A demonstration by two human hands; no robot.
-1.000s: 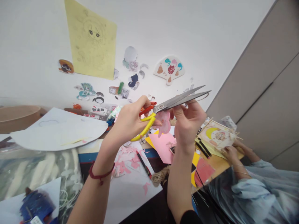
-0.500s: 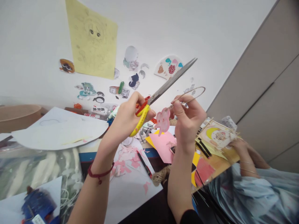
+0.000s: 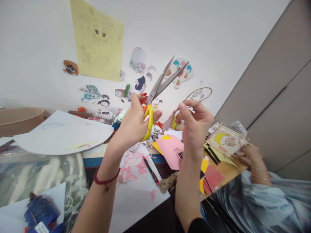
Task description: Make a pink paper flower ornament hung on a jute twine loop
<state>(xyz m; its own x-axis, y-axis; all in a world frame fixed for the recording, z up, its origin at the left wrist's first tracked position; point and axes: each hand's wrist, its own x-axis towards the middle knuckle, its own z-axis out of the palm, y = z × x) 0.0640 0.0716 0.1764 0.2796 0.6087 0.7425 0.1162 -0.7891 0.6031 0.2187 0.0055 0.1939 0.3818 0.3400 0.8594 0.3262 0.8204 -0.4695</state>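
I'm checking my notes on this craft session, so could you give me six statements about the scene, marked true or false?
1. The left hand holds the scissors. True.
2. The scissors are shut. False: they stand open.
3. The right hand holds a loop of string. True.
4. A bracelet circles the right wrist. False: the red bracelet is on the left wrist.
5. Pink scraps lie on white paper. True.
6. The yellow drawing lies flat on the table. False: the yellow drawing is on the wall.
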